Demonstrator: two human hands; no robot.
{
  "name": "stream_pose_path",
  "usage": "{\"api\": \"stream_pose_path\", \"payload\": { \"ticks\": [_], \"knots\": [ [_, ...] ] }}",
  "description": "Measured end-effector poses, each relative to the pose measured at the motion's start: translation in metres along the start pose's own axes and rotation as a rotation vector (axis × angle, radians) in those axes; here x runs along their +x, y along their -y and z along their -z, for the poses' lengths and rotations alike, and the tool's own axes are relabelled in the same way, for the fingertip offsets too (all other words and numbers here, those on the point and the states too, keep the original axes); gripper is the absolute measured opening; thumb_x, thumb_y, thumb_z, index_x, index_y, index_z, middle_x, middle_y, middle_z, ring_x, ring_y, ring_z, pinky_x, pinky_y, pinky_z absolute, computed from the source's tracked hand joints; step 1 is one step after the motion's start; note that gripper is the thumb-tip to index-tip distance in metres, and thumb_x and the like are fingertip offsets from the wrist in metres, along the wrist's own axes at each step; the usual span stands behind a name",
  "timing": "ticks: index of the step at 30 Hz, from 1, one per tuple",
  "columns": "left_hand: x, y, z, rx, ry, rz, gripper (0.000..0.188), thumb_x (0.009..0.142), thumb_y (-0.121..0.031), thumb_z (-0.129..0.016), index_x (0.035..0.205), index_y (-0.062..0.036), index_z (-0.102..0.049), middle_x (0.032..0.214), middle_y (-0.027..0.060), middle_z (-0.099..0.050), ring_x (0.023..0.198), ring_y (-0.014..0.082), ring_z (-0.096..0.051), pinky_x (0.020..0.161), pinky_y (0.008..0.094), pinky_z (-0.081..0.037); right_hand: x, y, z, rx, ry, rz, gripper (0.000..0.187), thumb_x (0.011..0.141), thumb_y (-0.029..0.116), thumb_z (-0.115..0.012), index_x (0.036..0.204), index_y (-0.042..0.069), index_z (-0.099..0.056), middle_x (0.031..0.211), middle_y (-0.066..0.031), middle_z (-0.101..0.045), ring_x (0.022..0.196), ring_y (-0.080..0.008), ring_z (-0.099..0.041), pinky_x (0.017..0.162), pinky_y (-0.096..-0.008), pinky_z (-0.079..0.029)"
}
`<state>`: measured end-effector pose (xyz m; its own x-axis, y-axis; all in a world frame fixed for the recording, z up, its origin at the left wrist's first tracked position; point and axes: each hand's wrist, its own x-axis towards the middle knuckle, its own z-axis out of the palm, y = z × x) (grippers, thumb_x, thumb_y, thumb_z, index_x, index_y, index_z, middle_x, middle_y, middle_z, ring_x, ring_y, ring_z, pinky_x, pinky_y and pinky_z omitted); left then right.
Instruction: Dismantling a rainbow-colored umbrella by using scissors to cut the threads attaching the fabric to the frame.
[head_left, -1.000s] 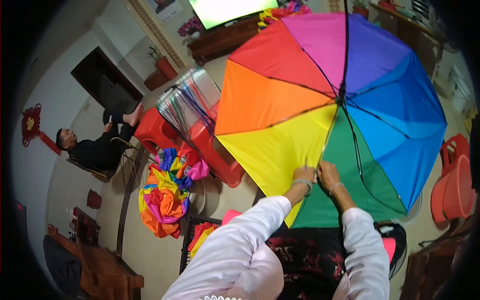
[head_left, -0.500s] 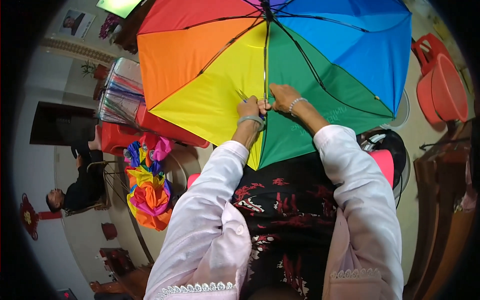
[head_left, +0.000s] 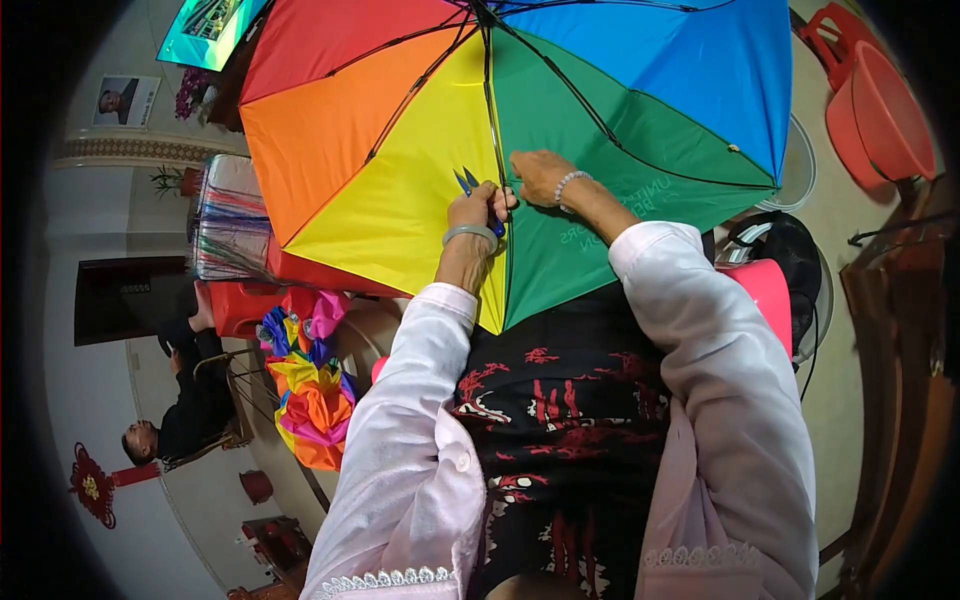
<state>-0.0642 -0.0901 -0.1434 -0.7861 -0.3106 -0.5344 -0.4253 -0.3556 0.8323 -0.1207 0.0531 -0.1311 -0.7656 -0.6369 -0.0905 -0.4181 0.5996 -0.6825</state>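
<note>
A rainbow-coloured umbrella (head_left: 400,215) is spread open before me, its inner side with black ribs facing me. My left hand (head_left: 470,213) is closed around small blue thread snips (head_left: 466,181), blades pointing up and away. Its thumb and fingertips are at the metal rib (head_left: 496,135) along the border of the yellow and green panels. Just right of that rib, over the green panel, my right hand (head_left: 543,178) is closed in a pinch. Whatever lies between its fingertips is too small to make out.
Crumpled rainbow fabric (head_left: 315,410) lies at left, below a stack of wrapped umbrellas (head_left: 228,220) by a red stool (head_left: 245,308). Farther left a person (head_left: 190,400) sits on a chair. At right are a red basin (head_left: 880,120), a black bag (head_left: 790,265) and wooden furniture (head_left: 890,390).
The view has shifted, so the umbrella and both hands appear farther left. The snips' blades now show more plainly above my left hand. Both hands stay close to the same rib.
</note>
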Motion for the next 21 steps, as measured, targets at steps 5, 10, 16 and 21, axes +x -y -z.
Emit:
{"api": "stream_pose_path", "payload": {
  "ticks": [5, 10, 16, 21],
  "knots": [
    [0.003, 0.006, -0.007, -0.060, -0.124, -0.041, 0.015, 0.083, -0.006, -0.044, 0.082, 0.0085, -0.047, 0.069, 0.0196, -0.059, 0.050, 0.0225, -0.058, 0.038, 0.0263, -0.041, 0.004, -0.010, -0.004, 0.004, -0.035, -0.055, 0.016, 0.074, 0.007, -0.054, 0.088, -0.001, -0.057, 0.095, -0.0224, -0.058, 0.091, -0.0362, -0.056, 0.076, -0.0407, -0.047],
    [0.001, 0.001, -0.007, -0.104, -0.185, -0.048, 0.013, 0.081, -0.004, -0.043, 0.080, 0.0088, -0.044, 0.068, 0.0208, -0.059, 0.051, 0.0243, -0.058, 0.036, 0.0270, -0.040, -0.001, -0.002, -0.008, -0.014, -0.104, -0.074, 0.020, 0.069, 0.008, -0.059, 0.087, 0.001, -0.052, 0.087, -0.0205, -0.058, 0.086, -0.0363, -0.056, 0.073, -0.0427, -0.045],
    [0.002, 0.001, -0.006, -0.074, -0.153, -0.019, 0.013, 0.081, -0.005, -0.044, 0.080, 0.0088, -0.045, 0.068, 0.0203, -0.059, 0.051, 0.0243, -0.058, 0.037, 0.0269, -0.041, -0.008, 0.003, -0.004, -0.041, -0.082, -0.075, 0.022, 0.069, 0.009, -0.061, 0.089, 0.002, -0.052, 0.088, -0.0203, -0.059, 0.087, -0.0362, -0.056, 0.073, -0.0429, -0.046],
    [0.004, 0.002, -0.002, -0.016, -0.067, 0.001, 0.014, 0.082, -0.006, -0.045, 0.079, 0.0074, -0.049, 0.067, 0.0168, -0.059, 0.053, 0.0221, -0.058, 0.039, 0.0257, -0.041, -0.008, 0.001, -0.005, -0.030, -0.058, -0.078, 0.023, 0.069, 0.008, -0.060, 0.089, 0.001, -0.052, 0.088, -0.0205, -0.058, 0.087, -0.0363, -0.056, 0.073, -0.0425, -0.045]
  ]
}}
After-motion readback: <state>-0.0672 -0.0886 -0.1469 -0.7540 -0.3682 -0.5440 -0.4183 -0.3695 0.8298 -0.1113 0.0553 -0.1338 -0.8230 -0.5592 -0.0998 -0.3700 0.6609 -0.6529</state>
